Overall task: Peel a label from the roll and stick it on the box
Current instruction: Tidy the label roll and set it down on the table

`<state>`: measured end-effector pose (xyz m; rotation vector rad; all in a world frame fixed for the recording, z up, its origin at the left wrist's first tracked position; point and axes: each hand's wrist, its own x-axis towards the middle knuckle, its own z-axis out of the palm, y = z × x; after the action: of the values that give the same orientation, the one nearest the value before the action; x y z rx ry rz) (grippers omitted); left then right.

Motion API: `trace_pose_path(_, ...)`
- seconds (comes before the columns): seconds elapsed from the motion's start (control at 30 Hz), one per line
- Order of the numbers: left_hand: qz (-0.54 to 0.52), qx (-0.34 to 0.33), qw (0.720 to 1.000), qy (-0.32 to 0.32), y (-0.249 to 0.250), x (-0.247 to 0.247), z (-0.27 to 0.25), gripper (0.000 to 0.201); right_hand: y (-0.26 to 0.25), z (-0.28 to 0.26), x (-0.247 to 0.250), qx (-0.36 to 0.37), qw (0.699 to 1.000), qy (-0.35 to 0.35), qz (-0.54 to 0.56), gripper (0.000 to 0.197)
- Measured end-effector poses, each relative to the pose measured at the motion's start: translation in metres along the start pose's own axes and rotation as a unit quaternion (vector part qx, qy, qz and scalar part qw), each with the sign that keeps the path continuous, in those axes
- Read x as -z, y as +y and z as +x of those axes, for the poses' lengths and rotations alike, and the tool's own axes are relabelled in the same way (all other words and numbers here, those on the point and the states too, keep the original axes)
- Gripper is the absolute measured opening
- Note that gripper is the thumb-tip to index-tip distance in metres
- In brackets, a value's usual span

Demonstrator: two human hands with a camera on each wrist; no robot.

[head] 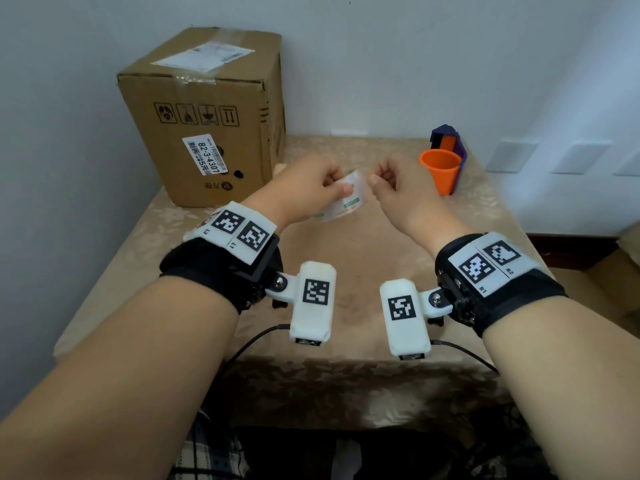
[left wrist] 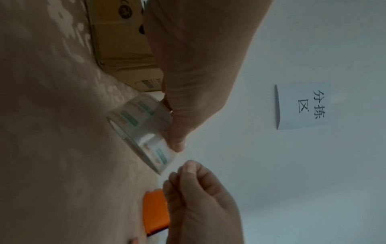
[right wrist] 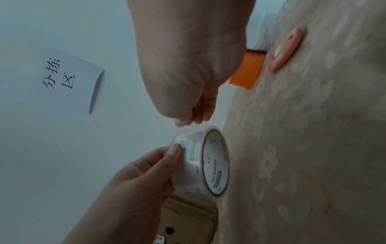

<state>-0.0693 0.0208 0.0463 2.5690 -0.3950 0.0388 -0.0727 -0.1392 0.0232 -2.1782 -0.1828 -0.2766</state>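
A brown cardboard box (head: 204,112) stands at the table's back left, with printed stickers on its top and front. My left hand (head: 311,188) grips a roll (head: 346,200) of clear film with green and orange printed labels, held above the table in front of the box. In the right wrist view the left thumb (right wrist: 175,151) lies across the roll (right wrist: 208,161). My right hand (head: 391,188) is curled, its thumb and forefinger pinched together right at the roll's free edge. Whether they hold a label end is unclear. The left wrist view shows a small gap between roll (left wrist: 142,128) and right hand (left wrist: 198,198).
An orange cup (head: 441,171) and a purple holder (head: 448,140) with an orange insert stand at the back right. A pink flat object (right wrist: 286,51) lies on the beige patterned tablecloth (head: 346,254). A paper sign (left wrist: 303,105) hangs on the wall behind.
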Motion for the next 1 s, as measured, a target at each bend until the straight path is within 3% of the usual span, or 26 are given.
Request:
trace_pose_path(0.23,0.027,0.040,0.999,0.026,-0.002,-0.012,0.001,0.025,-0.010,-0.001,-0.001,-0.049,0.996,-0.071,0.038,0.029)
trace_pose_path(0.53,-0.005,0.047,0.997,0.062,0.002,-0.014,0.002,0.026,-0.018,0.001,0.012,-0.061,0.996,-0.021,0.065,0.007)
trace_pose_path(0.73,-0.127,0.018,0.992,-0.001,0.005,-0.012,-0.002,0.034,-0.016,-0.001,0.008,-0.060,0.998,-0.005,0.033,0.010)
trace_pose_path(0.83,-0.120,0.017,0.992,0.018,0.005,-0.013,-0.001,0.031,-0.020,0.000,0.007,-0.066,0.996,-0.006,0.055,0.015)
trace_pose_path(1.0,-0.074,0.021,0.996,0.035,0.004,-0.017,0.001,0.029,-0.024,-0.005,0.004,-0.026,0.999,-0.036,0.003,0.004)
